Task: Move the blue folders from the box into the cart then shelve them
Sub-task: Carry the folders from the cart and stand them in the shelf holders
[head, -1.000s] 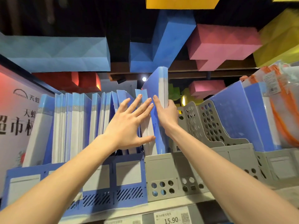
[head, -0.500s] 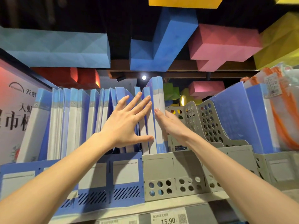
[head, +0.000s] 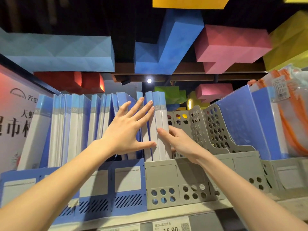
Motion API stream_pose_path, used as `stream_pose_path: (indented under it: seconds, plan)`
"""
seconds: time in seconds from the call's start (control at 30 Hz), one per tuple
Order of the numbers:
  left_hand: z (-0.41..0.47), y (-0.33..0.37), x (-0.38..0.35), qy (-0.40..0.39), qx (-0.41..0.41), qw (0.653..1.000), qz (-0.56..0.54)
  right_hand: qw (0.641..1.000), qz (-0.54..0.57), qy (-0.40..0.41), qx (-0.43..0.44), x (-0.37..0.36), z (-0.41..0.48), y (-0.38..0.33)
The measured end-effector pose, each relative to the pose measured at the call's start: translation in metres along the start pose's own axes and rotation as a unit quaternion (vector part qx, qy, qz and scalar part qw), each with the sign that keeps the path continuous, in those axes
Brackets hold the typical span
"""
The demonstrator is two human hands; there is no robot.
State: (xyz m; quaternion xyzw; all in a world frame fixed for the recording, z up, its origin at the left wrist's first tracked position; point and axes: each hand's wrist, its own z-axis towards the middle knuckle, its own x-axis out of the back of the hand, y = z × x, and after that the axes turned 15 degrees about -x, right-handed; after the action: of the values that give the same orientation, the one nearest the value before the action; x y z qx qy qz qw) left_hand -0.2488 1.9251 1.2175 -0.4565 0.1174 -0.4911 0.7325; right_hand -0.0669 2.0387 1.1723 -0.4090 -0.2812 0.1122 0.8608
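A row of blue folders (head: pixel 75 130) with white spines stands upright in blue file holders (head: pixel 128 180) and a grey file holder (head: pixel 166 172) on the shelf. My left hand (head: pixel 128 130) lies flat with spread fingers against the spines near the row's right end, pressing them leftward. My right hand (head: pixel 178 142) holds the rightmost blue folder (head: pixel 160 117) low down, thumb on its spine and fingers along its right face. That folder stands level with its neighbours in the grey holder.
Empty grey perforated holders (head: pixel 213 130) stand right of my hands. Further right are more blue folders (head: pixel 241 122) and orange-trimmed packs (head: pixel 291 122). A printed sign (head: pixel 15 122) stands at the left. A price tag (head: pixel 170 225) is on the shelf edge. Coloured blocks (head: pixel 166 47) hang overhead.
The raised folder has slid down into the grey holder until level with the others. My right hand moved from its upper edge down to its lower spine. My left hand stayed against the row.
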Motion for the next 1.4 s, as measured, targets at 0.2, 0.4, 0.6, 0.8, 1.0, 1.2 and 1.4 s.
stream_pose_path:
  seconds: [0.2,0.4,0.6,0.8,1.0,1.2,1.4]
  plan:
    - [0.000,0.001,0.000,-0.002,0.004,1.000,-0.006,0.999,-0.006,0.040,0.014,-0.004,-0.002,0.003]
    - [-0.008,0.010,0.000,0.050,0.010,0.998,-0.027,0.998,-0.002,0.054,0.021,-0.006,0.000,0.004]
    - [-0.019,0.032,-0.007,0.161,0.065,0.982,-0.071,0.994,-0.009,0.104,0.035,-0.008,-0.001,0.005]
    - [-0.046,0.036,0.021,0.198,0.109,0.965,-0.130,0.943,-0.028,0.317,0.094,-0.024,-0.024,-0.024]
    - [-0.107,0.037,0.061,0.235,0.165,0.935,-0.209,0.925,0.043,0.332,0.180,-0.088,-0.068,-0.071]
    - [-0.197,0.034,0.100,0.279,0.258,0.886,-0.264,0.949,0.082,0.252,0.171,-0.184,-0.100,-0.104]
    - [-0.283,0.014,0.143,0.296,0.361,0.829,-0.308,0.958,0.132,0.197,0.163,-0.276,-0.126,-0.133]
